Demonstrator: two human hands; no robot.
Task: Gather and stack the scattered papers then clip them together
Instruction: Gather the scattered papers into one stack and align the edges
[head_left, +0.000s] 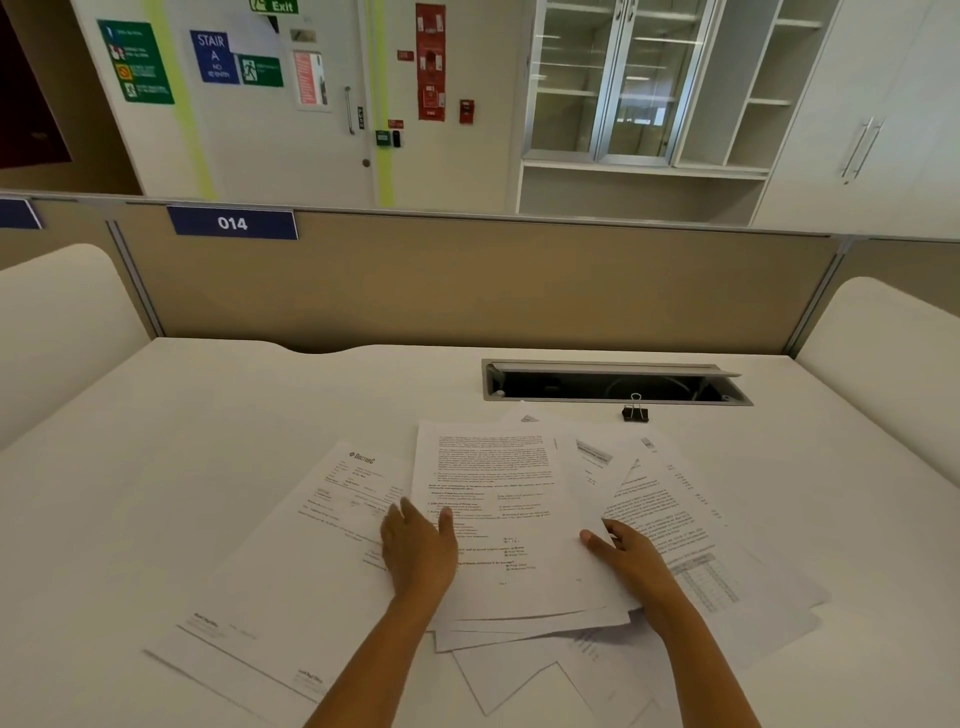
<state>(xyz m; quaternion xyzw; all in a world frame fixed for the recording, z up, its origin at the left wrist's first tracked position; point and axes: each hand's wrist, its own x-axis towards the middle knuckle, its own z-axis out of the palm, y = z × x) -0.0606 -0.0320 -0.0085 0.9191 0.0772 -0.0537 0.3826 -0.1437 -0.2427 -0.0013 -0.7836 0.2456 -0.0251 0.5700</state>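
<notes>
Several printed white papers lie fanned out on the white desk. A text-filled top sheet sits in the middle over a loose pile. My left hand grips that sheet's left edge, thumb on top and fingers tucked under. My right hand holds the pile's right edge, thumb on top. A letterhead sheet lies apart to the left. More sheets spread to the right, and others poke out near the front edge. A black binder clip stands behind the papers, untouched.
An open cable tray slot is sunk into the desk just behind the clip. A beige partition with a "014" label closes off the back. White rounded side panels stand at left and right.
</notes>
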